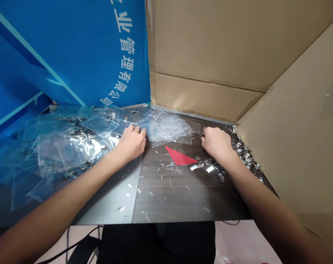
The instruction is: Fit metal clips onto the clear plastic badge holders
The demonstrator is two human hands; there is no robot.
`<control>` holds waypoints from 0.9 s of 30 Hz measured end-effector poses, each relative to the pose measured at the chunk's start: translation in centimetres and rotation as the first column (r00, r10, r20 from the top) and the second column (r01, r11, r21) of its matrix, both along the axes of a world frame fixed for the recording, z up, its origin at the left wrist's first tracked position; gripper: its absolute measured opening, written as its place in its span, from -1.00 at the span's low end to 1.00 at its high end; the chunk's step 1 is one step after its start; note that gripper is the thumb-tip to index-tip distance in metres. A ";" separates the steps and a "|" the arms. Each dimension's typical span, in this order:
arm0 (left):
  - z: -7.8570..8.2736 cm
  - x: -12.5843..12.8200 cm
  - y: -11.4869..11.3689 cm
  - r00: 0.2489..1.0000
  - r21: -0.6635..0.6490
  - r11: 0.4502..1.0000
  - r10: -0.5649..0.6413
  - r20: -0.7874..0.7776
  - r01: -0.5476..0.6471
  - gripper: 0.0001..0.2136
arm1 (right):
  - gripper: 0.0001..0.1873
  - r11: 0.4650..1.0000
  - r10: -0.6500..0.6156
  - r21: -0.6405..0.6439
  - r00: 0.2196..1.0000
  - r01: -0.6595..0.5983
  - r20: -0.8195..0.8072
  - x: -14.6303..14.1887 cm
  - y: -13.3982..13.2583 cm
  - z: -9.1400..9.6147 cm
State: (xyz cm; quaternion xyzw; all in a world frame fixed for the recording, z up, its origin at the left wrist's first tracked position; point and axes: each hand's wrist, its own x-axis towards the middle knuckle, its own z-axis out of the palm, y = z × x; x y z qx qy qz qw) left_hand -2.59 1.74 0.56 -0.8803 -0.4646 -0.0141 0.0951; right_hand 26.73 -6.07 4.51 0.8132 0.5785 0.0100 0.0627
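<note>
My left hand (132,141) is closed with its fingers curled down, between two heaps of clear plastic badge sleeves; anything in its grip is hidden. Just to its right lies the smaller pile of clear sleeves (169,128). My right hand (216,143) is a loose fist over the dark table. A small dark bit shows at its fingertips, too small to name. Metal badge clips (210,168) lie below this hand and wrist. Between the hands rests a flat red triangular piece (180,157), its right tip touching the clips.
A larger heap of sleeves with metal clips (62,146) covers the table's left side. More clips (246,154) are piled along the right cardboard wall (301,121). Tiny clear plastic strips (170,167) are scattered over the tabletop (180,201). A blue banner (81,47) stands behind.
</note>
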 end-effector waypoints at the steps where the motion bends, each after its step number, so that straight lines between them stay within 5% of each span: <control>1: 0.0 0.0 -0.1 1.000 -0.002 1.000 0.006 -0.004 -0.006 -0.62 | -0.69 1.000 -0.001 -0.001 1.000 0.001 -0.001 -0.1 0.0 0.0; 7: -0.6 0.4 -0.8 0.999 -0.034 0.998 -0.053 0.014 0.053 -0.56 | -0.69 1.000 0.005 -0.017 1.000 -0.006 -0.030 -0.3 0.1 0.0; 14: -0.5 0.3 -1.4 0.925 -0.195 0.922 -0.284 0.251 0.336 -0.51 | -0.68 1.000 0.021 0.002 0.999 -0.021 -0.049 0.0 0.3 -0.6; 21: -1.6 -0.2 -0.3 0.936 -0.127 0.950 -0.249 0.249 0.287 -0.53 | -0.69 1.000 0.015 0.024 0.999 -0.014 -0.041 0.0 0.3 -0.5; 27: -1.0 -0.6 -0.4 0.858 -0.183 0.877 -0.357 0.370 0.444 -0.55 | -0.70 1.000 0.018 0.009 0.998 -0.018 -0.063 -0.2 0.4 -0.5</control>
